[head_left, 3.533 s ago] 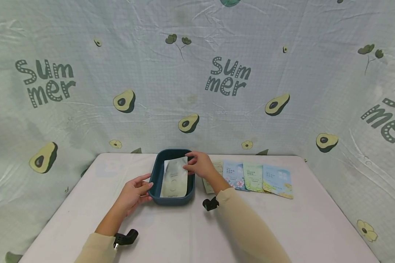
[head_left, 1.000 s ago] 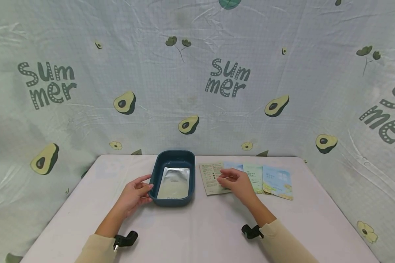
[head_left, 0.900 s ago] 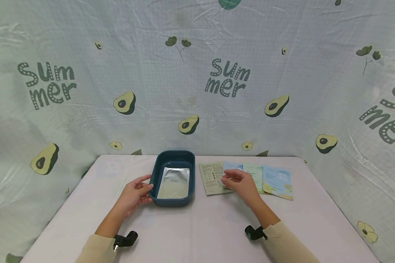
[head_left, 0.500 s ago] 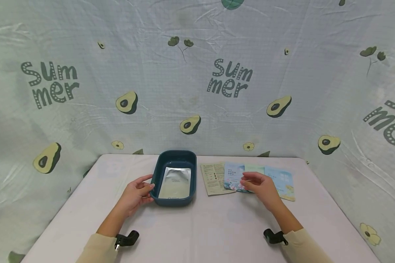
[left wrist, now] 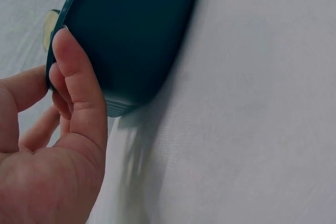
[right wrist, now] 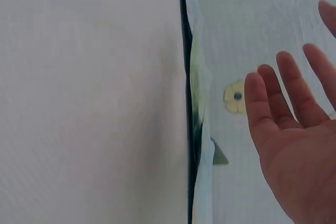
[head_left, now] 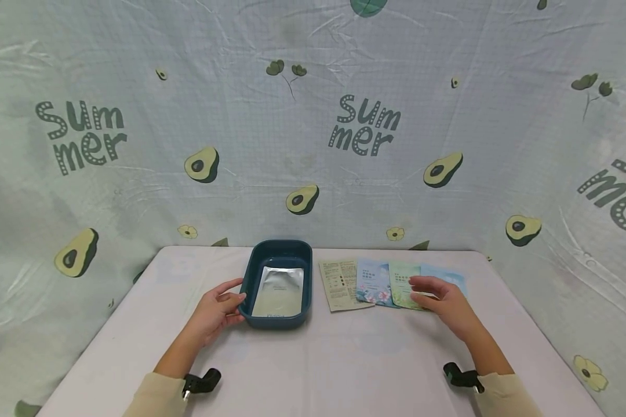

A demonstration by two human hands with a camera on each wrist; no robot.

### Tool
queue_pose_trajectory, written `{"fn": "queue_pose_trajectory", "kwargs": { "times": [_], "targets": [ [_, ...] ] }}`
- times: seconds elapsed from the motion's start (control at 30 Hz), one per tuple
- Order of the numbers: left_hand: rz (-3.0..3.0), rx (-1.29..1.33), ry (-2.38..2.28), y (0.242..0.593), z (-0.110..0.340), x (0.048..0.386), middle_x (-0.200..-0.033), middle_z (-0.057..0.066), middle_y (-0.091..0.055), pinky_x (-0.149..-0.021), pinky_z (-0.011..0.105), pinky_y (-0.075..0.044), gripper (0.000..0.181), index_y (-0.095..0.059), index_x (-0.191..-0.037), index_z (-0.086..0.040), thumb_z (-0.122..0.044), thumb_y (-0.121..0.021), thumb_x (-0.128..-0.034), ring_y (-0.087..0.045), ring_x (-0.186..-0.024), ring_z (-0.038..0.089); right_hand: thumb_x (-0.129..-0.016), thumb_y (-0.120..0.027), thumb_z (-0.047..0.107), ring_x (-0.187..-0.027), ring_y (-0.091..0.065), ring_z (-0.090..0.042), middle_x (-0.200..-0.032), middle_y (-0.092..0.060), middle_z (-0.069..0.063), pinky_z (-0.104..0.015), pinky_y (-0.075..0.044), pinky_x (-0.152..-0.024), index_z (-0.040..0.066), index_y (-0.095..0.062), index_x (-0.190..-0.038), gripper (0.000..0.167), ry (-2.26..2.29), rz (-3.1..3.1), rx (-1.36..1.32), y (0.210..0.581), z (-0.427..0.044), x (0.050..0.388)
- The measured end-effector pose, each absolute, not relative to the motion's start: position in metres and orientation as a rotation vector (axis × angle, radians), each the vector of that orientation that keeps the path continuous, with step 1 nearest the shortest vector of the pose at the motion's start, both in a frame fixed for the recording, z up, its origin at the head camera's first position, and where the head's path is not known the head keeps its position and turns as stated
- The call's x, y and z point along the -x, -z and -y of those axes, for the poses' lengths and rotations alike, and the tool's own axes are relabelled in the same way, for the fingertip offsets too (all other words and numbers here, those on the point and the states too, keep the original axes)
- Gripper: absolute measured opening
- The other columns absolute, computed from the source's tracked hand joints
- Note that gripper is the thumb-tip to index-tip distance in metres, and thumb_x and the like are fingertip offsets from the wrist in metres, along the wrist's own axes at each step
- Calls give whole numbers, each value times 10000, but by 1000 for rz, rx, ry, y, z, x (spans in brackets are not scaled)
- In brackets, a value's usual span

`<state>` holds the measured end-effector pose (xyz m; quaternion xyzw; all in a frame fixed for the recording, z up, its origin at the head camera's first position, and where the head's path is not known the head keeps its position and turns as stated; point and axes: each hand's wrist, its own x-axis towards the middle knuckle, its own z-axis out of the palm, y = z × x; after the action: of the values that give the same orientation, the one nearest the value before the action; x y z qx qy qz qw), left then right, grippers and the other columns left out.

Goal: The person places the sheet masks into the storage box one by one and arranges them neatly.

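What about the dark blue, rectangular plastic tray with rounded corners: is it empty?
No, a flat, rectangular silver-and-beige foil packet lies inside the tray.

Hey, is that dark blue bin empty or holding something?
Not empty: a pale, silvery-topped packet lies inside the bin in the head view. Whether more lie underneath, I cannot tell.

Released the silver-topped sachet [head_left: 278, 294]: earlier I had its upper right corner pinched and raised, now it's lying flat inside the dark blue tray [head_left: 275, 323]. My right fingers [head_left: 429, 283] moved well right of the tray, now over the green packet [head_left: 401, 273] and far-right blue packet [head_left: 448, 273], partly hiding both. Beige packet [head_left: 341, 285] just right of the tray and flowered blue packet [head_left: 374, 281] beyond it now uncovered.
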<state>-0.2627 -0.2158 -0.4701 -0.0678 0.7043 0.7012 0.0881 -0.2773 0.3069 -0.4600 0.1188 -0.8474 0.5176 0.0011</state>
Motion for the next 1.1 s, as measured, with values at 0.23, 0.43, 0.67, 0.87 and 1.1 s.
{"fn": "queue_pose_trajectory", "kwargs": {
  "times": [0.23, 0.43, 0.67, 0.87, 1.1],
  "targets": [
    [-2094, 200, -2086, 471, 216, 261, -1041, 61, -660, -719, 260, -610, 567, -383, -1568, -126, -167, -597, -1044, -587, -763, 139, -960, -727, 321, -1270, -595, -206, -1430, -593, -195, -49, -451, -923, 25, -601, -1393, 540, -1510, 2663, -332, 463, -332, 283],
    [-2078, 181, -2096, 471, 215, 262, -1039, 61, -655, -725, 259, -610, 577, -376, -1572, -129, -177, -602, -1043, -586, -758, 133, -969, -698, 409, -1139, -556, 95, -1404, -637, -100, -14, -442, -881, 14, -604, -1391, 586, -1488, 2570, -97, 466, -354, 290],
    [-2058, 189, -2114, 472, 215, 263, -1004, 36, -652, -717, 261, -612, 575, -378, -1571, -130, -160, -601, -1041, -588, -728, 118, -962, -675, 496, -1401, -465, -335, -1521, -508, -190, -315, -489, -1098, 33, -556, -1447, 681, -1371, 2699, 21, 462, -376, 302],
    [-2053, 183, -2120, 473, 217, 263, -1006, 38, -656, -717, 261, -613, 575, -371, -1572, -125, -155, -596, -1044, -596, -726, 117, -965, -696, 443, -1443, -382, -462, -1564, -430, -259, -625, -352, -1161, 2, -522, -1464, 689, -1335, 2774, -2, 460, -383, 312],
    [-2054, 188, -2119, 473, 216, 263, -998, 34, -658, -717, 260, -614, 578, -371, -1572, -121, -154, -599, -1042, -597, -720, 115, -954, -713, 432, -1474, -277, -541, -1599, -341, -306, -714, -307, -1139, 24, -484, -1499, 719, -1283, 2866, 58, 463, -387, 327]
  ]
}}
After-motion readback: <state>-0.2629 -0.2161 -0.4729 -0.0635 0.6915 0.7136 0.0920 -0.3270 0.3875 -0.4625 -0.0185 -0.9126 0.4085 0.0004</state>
